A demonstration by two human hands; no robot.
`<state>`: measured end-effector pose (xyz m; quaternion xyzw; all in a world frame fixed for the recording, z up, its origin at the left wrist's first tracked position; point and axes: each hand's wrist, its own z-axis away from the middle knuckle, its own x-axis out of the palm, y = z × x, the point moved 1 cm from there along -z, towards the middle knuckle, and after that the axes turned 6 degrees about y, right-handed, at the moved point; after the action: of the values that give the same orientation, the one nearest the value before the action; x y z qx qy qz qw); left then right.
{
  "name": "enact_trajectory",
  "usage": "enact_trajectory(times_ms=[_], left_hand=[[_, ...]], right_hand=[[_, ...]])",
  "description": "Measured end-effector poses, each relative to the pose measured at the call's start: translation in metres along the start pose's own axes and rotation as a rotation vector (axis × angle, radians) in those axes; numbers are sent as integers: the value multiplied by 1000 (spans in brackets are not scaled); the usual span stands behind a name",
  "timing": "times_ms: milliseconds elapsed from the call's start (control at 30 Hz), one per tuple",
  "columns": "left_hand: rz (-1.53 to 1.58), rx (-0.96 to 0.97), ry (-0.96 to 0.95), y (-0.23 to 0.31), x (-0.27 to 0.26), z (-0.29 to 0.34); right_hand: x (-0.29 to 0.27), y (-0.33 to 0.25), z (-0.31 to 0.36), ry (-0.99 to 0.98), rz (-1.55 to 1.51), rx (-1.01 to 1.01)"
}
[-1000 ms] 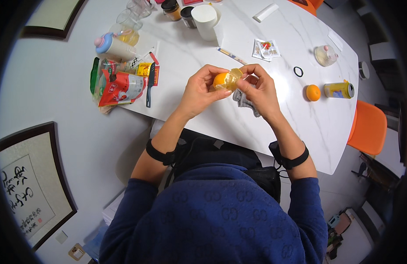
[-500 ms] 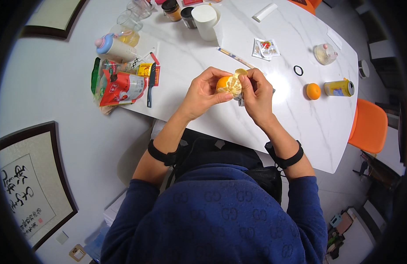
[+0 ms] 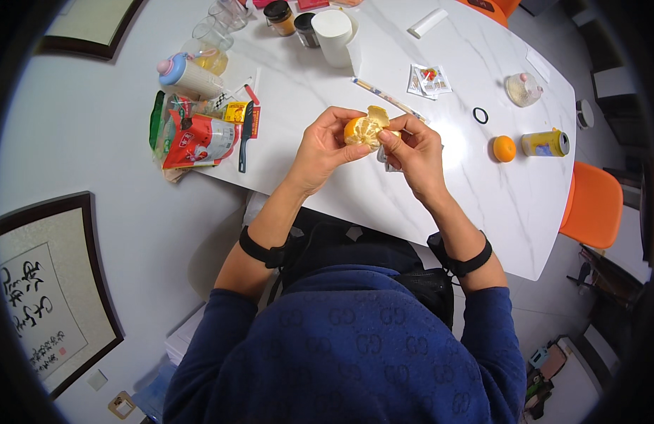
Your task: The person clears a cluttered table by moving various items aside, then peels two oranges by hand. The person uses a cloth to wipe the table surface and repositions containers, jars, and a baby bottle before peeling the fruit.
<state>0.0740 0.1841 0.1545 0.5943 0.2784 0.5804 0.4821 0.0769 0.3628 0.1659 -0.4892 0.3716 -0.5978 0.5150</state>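
A partly peeled orange is held above the table in front of me, its pale segments bared on the side toward me. My left hand is closed around its left side, thumb underneath. From the right, my right hand pinches the peel, a loose flap of which stands up at the top of the fruit. Below my right hand a small greyish thing lies on the table, mostly hidden by the fingers.
The white marbled table carries a whole orange, a yellow can, a black ring, sachets and a long thin wrapped stick. At left lie a knife and red food bag. A paper roll stands behind.
The peel flap now stands up more and shows its pale inside. My right hand has shifted slightly right and down along the fruit, while the left keeps its hold.
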Motion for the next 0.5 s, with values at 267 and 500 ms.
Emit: enact_trajectory(times_ms=[267, 500], left_hand=[[-52, 54, 47, 0, 1, 0], [-138, 93, 11, 2, 2, -1]], right_hand=[[-3, 0, -1, 38, 219, -65], [-4, 5, -5, 69, 316, -237]])
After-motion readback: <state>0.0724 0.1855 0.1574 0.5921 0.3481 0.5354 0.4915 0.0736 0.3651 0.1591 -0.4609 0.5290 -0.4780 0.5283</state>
